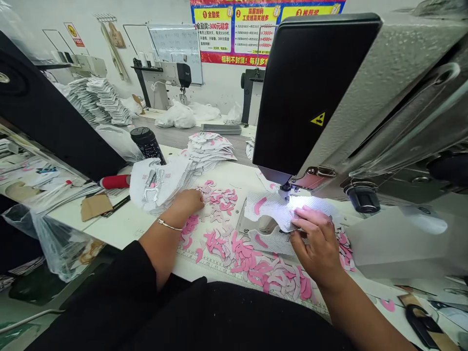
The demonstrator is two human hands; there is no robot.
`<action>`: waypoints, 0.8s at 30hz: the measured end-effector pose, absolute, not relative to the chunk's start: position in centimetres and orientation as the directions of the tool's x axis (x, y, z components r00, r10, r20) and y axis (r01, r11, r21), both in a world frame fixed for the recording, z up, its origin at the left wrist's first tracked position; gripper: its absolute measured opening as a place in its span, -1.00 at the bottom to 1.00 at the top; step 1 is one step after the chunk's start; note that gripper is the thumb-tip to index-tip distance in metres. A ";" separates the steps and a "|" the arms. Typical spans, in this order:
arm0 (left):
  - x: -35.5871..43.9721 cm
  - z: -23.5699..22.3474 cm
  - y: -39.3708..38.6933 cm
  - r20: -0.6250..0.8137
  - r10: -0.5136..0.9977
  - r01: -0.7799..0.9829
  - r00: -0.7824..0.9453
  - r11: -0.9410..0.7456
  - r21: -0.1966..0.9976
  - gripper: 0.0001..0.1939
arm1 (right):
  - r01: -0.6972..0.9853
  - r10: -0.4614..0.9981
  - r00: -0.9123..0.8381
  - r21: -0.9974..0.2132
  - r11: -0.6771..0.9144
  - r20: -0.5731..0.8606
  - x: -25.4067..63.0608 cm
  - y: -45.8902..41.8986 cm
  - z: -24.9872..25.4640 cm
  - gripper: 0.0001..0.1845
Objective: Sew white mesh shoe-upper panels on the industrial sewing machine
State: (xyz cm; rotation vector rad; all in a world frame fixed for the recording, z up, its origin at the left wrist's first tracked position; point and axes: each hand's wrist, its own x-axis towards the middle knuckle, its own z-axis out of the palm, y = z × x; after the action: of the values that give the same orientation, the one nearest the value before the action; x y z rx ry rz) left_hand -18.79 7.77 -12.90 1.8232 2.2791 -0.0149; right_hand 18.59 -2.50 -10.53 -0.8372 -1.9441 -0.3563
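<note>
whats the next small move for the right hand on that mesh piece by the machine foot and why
Probably a slight nudge of the mesh piece toward the presser foot with the right hand. The piece lies right at the foot, and that hand rests on it close by, so a small guided shift seems the likeliest useful move.

- A white table (124,229) holds all these things.
- Lots of pink cut pieces (237,253) lie between the left fingers (195,199) and the right fingers (303,213).
- A stack of white pieces (210,151) lies past the left fingers.
- A black bottle (148,144) stands past them too.
- A brown card (95,206) lies left of them.
- A ruler (215,269) runs along the table edge, nearer the person than the fingers.
</note>
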 end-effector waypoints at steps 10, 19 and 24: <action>-18.0 -11.1 6.1 -0.068 0.986 0.959 -0.153 0.164 0.231 -0.97 | 0.676 0.424 -0.335 -0.099 0.730 0.841 18.7 -2.7 -10.2 -0.62; -8.7 -3.2 -3.8 0.207 0.895 0.570 0.396 -0.416 0.708 -0.79 | 0.482 0.495 -0.444 -0.267 0.835 0.747 17.3 -6.2 -8.4 -0.71; -5.2 -4.9 -5.9 0.220 0.768 0.380 0.601 -0.516 0.768 -0.83 | 0.368 0.589 -0.555 -0.462 0.807 0.587 16.5 -7.1 -7.8 -0.81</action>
State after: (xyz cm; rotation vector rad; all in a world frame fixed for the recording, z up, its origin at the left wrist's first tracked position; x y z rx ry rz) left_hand -5.22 -5.91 -4.88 2.1386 0.9028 0.7261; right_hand 16.49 -7.05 -7.77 -0.7014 -2.2185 0.3683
